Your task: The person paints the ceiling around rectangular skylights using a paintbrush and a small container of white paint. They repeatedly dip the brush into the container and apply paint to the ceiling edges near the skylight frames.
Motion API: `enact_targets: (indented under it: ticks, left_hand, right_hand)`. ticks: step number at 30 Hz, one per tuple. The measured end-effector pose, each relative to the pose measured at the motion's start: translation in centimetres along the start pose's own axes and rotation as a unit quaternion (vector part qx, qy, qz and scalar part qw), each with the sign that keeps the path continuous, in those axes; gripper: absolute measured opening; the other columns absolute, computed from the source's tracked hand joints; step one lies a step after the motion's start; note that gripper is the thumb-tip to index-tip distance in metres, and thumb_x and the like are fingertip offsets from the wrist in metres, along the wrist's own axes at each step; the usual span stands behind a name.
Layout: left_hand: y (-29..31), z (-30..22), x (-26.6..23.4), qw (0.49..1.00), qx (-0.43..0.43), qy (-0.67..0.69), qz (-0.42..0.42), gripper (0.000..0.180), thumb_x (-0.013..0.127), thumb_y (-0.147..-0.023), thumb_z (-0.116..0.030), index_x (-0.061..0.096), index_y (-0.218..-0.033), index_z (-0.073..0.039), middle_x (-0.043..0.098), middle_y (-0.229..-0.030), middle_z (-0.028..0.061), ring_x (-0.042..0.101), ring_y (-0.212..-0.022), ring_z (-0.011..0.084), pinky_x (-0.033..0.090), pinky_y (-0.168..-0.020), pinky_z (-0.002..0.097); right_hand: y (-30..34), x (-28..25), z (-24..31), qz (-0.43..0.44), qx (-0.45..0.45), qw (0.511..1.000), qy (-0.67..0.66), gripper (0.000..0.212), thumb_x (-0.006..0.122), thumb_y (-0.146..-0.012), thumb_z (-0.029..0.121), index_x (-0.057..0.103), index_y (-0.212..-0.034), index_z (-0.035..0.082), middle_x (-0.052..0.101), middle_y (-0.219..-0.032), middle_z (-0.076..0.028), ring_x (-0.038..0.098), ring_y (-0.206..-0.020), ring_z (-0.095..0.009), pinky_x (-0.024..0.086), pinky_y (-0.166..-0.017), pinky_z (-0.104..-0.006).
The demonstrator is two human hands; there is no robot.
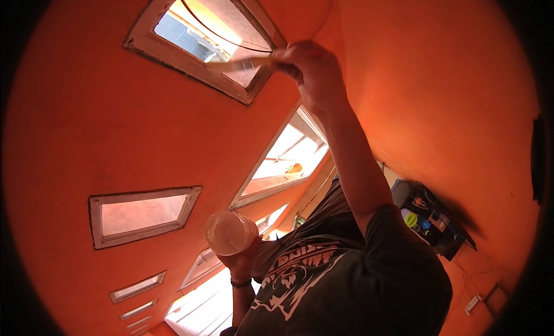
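Upper left: pale-framed window (173,57). Lower centre: left hand (242,262), fingers grasping clear round tub (231,232). Upper centre: brush (245,63), blurred, tip over window frame, contact unclear; right hand (314,70), fingers pinching its handle.

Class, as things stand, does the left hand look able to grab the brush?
Probably not: the left hand holds a tub, and the brush is apart, gripped by the right hand.

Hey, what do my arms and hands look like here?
Your left hand is ungloved, with a dark, beaded-looking bracelet below it. Your right hand is ungloved too, the arm bare up to a dark short sleeve.
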State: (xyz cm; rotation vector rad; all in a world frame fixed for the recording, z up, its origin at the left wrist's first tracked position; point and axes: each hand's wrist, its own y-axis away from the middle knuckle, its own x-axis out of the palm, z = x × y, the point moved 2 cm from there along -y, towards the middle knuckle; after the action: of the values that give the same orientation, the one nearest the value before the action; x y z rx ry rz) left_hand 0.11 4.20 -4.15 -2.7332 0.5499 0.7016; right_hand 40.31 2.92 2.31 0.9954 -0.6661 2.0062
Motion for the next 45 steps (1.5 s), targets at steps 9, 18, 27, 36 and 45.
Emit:
enact_targets:
  ticks: [9, 18, 27, 36, 45]
  left_hand:
    - [-0.4, -0.3, 0.7, 0.996, 0.059, -0.065, 0.008, 0.052, 0.054, -0.087, -0.032, 0.048, -0.132, -0.006, 0.059, -0.117, 0.0112, 0.061, -0.103, 0.0243, 0.055, -0.086, 0.0417]
    - [-0.1, 0.7, -0.3, 1.0, -0.01, 0.002, 0.001, 0.088, 0.096, -0.054, -0.018, 0.052, -0.129, -0.007, 0.063, -0.119, 0.0067, 0.061, -0.109, 0.0217, 0.05, -0.098, 0.0392]
    - [0.3, 5.3, -1.5, 0.988, -0.106, 0.11, 0.011, 0.093, 0.096, -0.052, -0.015, 0.05, -0.132, -0.007, 0.061, -0.122, 0.0063, 0.06, -0.11, 0.0214, 0.05, -0.097, 0.0389]
    - [-0.5, 2.5, -0.5, 0.894, -0.176, 0.412, 0.019, 0.065, 0.076, -0.079, -0.028, 0.048, -0.135, -0.011, 0.051, -0.13, 0.0085, 0.051, -0.119, 0.0222, 0.047, -0.099, 0.0444]
    - [-0.6, -0.4, 1.0, 0.931, -0.1, 0.334, 0.103, 0.052, 0.058, -0.093, -0.017, 0.039, -0.141, -0.01, 0.051, -0.13, 0.0059, 0.049, -0.119, 0.0171, 0.045, -0.101, 0.0387]
  right_hand:
    - [0.1, -0.1, 0.4, -0.001, -0.034, 0.998, -0.046, 0.004, 0.066, -0.084, 0.0, 0.062, -0.086, 0.0, 0.067, -0.088, -0.013, 0.067, -0.084, -0.022, 0.059, -0.08, -0.0342]
    - [0.9, -3.5, -0.3, -0.083, -0.003, 0.995, 0.057, 0.01, 0.069, -0.083, 0.001, 0.06, -0.087, -0.001, 0.066, -0.087, -0.013, 0.069, -0.083, -0.023, 0.061, -0.079, -0.034]
    - [1.0, -3.9, -1.3, -0.062, 0.011, 0.996, 0.07, 0.012, 0.07, -0.083, 0.002, 0.06, -0.087, -0.003, 0.066, -0.084, -0.013, 0.069, -0.079, -0.022, 0.061, -0.075, -0.0342]
    - [0.5, -5.1, -1.5, -0.06, 0.051, 0.992, 0.103, 0.008, 0.069, -0.083, 0.001, 0.061, -0.083, -0.001, 0.067, -0.084, -0.013, 0.069, -0.079, -0.023, 0.06, -0.078, -0.0342]
    - [0.8, -5.6, -1.8, -0.071, 0.092, 0.978, 0.176, 0.008, 0.068, -0.083, -0.001, 0.06, -0.083, 0.0, 0.066, -0.08, -0.01, 0.068, -0.076, -0.019, 0.059, -0.073, -0.0321]
